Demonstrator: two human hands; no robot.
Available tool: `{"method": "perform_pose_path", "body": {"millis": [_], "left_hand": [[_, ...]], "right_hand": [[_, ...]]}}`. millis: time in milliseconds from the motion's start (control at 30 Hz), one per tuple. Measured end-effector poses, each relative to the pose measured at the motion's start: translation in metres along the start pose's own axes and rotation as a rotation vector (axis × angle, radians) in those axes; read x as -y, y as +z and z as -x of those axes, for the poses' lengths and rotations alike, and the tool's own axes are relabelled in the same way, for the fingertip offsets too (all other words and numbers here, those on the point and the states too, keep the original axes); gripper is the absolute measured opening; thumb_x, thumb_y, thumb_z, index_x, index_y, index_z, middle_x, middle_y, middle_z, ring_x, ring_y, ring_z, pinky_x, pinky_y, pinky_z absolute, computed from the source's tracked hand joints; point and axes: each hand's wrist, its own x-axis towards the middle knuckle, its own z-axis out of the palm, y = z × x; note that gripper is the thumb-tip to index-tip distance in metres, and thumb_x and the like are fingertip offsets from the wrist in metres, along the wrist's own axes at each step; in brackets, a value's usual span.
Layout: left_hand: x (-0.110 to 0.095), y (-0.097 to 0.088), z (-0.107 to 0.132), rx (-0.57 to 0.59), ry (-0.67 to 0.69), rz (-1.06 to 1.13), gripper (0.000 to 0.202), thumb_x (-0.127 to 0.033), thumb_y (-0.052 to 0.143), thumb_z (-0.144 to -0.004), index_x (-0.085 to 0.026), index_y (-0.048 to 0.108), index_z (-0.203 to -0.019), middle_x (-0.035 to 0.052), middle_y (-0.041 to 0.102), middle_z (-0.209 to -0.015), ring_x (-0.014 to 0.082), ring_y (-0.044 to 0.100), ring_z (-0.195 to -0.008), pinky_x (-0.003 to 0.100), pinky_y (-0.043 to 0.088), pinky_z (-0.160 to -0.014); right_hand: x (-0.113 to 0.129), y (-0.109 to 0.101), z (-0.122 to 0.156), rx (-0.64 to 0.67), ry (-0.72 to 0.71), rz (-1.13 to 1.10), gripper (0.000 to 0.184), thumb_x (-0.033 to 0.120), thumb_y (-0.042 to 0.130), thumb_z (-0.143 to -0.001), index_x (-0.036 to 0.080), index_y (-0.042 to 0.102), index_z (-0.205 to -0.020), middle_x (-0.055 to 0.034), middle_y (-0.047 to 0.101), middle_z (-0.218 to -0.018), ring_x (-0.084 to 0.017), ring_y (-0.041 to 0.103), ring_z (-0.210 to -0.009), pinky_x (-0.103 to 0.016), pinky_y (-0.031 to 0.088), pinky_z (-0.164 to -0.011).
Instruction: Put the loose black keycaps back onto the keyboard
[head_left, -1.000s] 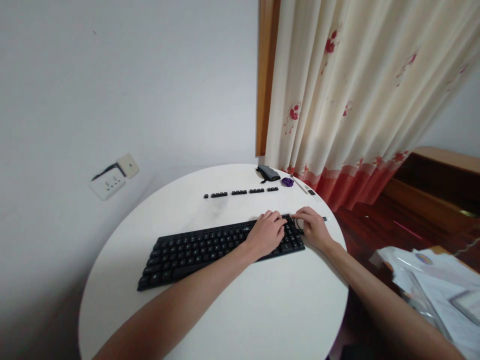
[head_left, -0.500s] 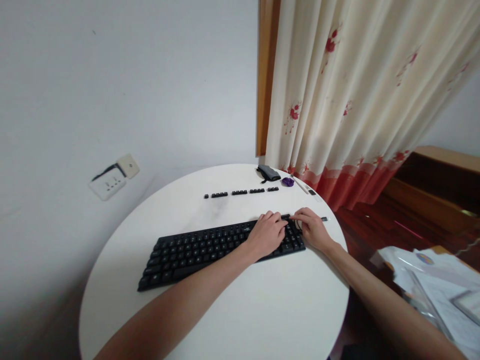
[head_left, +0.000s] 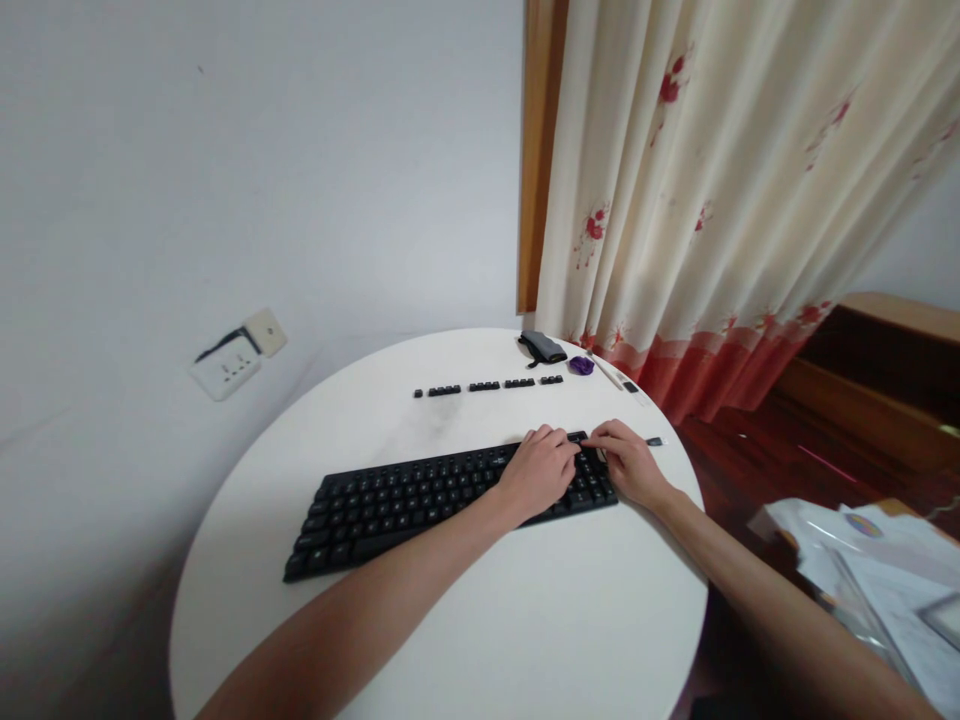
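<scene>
A black keyboard [head_left: 420, 500] lies slightly slanted on the round white table [head_left: 540, 620]. My left hand [head_left: 541, 468] rests over its right part, fingers bent and close together, their tips near the far edge. At the keyboard's far right corner my right hand [head_left: 624, 460] is curled, its index finger stretched toward the left fingertips. Whatever lies between or under the fingertips is too small and covered to make out. Behind the keyboard stands a row of loose black keycaps [head_left: 484, 386] in several short groups. A dark USB plug [head_left: 655, 441] lies just beyond my right hand.
At the table's back right lie a grey and black pouch [head_left: 543, 347], a crumpled purple thing [head_left: 581, 366] and a thin white stick-like item [head_left: 606, 372]. A wall socket [head_left: 226, 367] is at left, a curtain [head_left: 660, 220] behind. Papers in plastic [head_left: 862, 560] lie at lower right.
The whole view has shifted slightly, so everything appears a little farther right. Both hands stay at the keyboard's far right corner, with hardly any finger movement visible.
</scene>
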Motion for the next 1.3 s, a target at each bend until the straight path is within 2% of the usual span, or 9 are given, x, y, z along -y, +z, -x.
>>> {"method": "perform_pose_path", "body": {"millis": [233,667,1000,1133,1233,1300], "left_hand": [[0.001,0.001,0.000,0.011,0.001,-0.015,0.023,-0.020,0.046,-0.095,-0.018,0.068,-0.100,0.0067,0.061,-0.094,0.0229,0.051,-0.097,0.037,0.042,-0.085],[0.000,0.001,-0.001,-0.007,-0.021,0.009,0.022,-0.018,0.046,-0.093,-0.018,0.068,-0.096,0.0068,0.064,-0.091,0.0224,0.055,-0.095,0.037,0.043,-0.086],[0.005,0.001,-0.003,-0.032,-0.090,0.067,0.026,-0.017,0.044,-0.093,-0.018,0.068,-0.101,0.0068,0.072,-0.095,0.0208,0.063,-0.094,0.038,0.045,-0.091],[0.013,-0.020,-0.008,-0.045,-0.121,0.099,0.026,-0.020,0.045,-0.093,-0.020,0.070,-0.102,0.0048,0.073,-0.100,0.0205,0.065,-0.097,0.038,0.045,-0.094],[0.032,-0.053,-0.002,-0.108,-0.181,0.151,0.028,-0.023,0.045,-0.093,-0.020,0.070,-0.105,0.0037,0.072,-0.109,0.0201,0.064,-0.103,0.035,0.045,-0.097],[0.053,-0.078,0.014,-0.153,-0.253,0.173,0.030,-0.026,0.044,-0.093,-0.019,0.071,-0.107,0.0036,0.071,-0.112,0.0200,0.064,-0.106,0.033,0.045,-0.099]], "right_hand": [[0.003,-0.001,-0.001,0.053,-0.028,0.026,0.051,-0.005,0.039,-0.075,0.024,0.073,-0.098,-0.0070,0.061,-0.097,-0.022,0.056,-0.093,-0.039,0.050,-0.080],[0.004,0.000,-0.002,0.041,-0.009,0.025,0.051,-0.003,0.040,-0.077,0.026,0.072,-0.104,-0.0071,0.061,-0.097,-0.022,0.057,-0.093,-0.039,0.050,-0.080],[0.004,-0.001,-0.001,0.047,-0.018,0.017,0.052,-0.003,0.039,-0.079,0.026,0.071,-0.108,-0.0071,0.061,-0.095,-0.022,0.056,-0.091,-0.039,0.050,-0.078],[0.003,0.000,0.000,0.040,-0.003,0.006,0.050,-0.003,0.040,-0.077,0.026,0.072,-0.103,-0.0068,0.060,-0.096,-0.022,0.056,-0.092,-0.039,0.050,-0.080],[0.000,0.001,0.001,0.005,0.046,-0.003,0.049,-0.001,0.041,-0.077,0.025,0.071,-0.106,-0.0069,0.061,-0.097,-0.023,0.057,-0.092,-0.040,0.049,-0.081],[-0.003,0.001,0.003,-0.025,0.070,-0.008,0.047,0.000,0.041,-0.078,0.024,0.071,-0.106,-0.0071,0.061,-0.098,-0.023,0.057,-0.094,-0.041,0.049,-0.083]]}}
